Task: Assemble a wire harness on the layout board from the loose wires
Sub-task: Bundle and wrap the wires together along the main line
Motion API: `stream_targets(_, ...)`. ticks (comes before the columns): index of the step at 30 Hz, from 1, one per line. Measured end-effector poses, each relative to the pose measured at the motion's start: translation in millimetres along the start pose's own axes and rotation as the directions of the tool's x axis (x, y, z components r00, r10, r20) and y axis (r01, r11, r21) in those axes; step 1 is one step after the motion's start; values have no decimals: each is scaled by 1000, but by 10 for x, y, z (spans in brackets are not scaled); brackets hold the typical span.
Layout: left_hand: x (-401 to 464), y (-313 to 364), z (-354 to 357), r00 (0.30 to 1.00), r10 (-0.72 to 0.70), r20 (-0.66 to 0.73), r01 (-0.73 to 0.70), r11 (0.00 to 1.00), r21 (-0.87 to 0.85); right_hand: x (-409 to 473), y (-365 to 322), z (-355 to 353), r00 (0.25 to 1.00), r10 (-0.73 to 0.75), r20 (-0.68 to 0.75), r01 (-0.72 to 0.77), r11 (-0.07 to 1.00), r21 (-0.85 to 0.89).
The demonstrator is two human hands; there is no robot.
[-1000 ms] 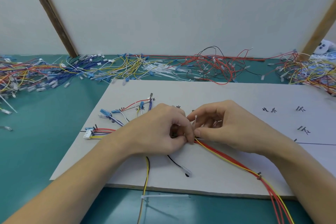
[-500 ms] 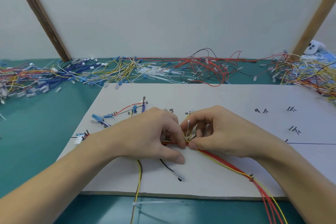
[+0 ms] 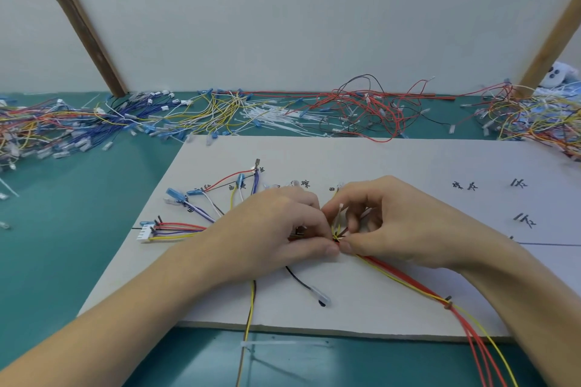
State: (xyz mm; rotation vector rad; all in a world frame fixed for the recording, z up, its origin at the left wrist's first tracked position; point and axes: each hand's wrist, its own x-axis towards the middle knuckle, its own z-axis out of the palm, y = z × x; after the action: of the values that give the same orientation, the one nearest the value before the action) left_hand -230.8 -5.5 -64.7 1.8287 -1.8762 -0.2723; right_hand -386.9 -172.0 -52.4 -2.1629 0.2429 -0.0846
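Observation:
A white layout board (image 3: 393, 163) with black handwritten marks lies on the teal table. On it a wire harness fans out to the left, ending in a white connector (image 3: 145, 233) and blue terminals (image 3: 174, 195). My left hand (image 3: 270, 236) and my right hand (image 3: 399, 226) meet at the board's middle and pinch the wire bundle (image 3: 337, 237) where the wires join. A thin white cable tie (image 3: 340, 212) stands up between my right fingers. Red and yellow wires (image 3: 408, 280) run from the pinch point to the lower right.
Heaps of loose wires (image 3: 220, 113) and white cable ties (image 3: 276, 118) line the table's back edge, left to right. A black wire with a clear terminal (image 3: 317, 294) and a yellow-black wire (image 3: 250, 308) lie near the board's front edge. A loose cable tie (image 3: 276, 343) rests below it.
The view has shifted slightly. Both hands stay together at the bundle; my left thumb has moved up against my right fingertips at the junction.

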Motion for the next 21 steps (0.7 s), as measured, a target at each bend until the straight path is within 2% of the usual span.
stream_targets(7, 20, 29, 38, 998, 21, -66, -18, 999, 39, -6, 22, -14, 998, -55, 6, 54, 998, 11)
stream_targets(13, 11, 13, 59, 997, 37, -68, -33, 997, 69, 1, 21, -8, 998, -58, -26, 58, 998, -30)
stream_targets(21, -19, 11, 75, 973, -94, -211, 66, 988, -140, 22, 35, 29, 997, -59, -56, 58, 998, -27)
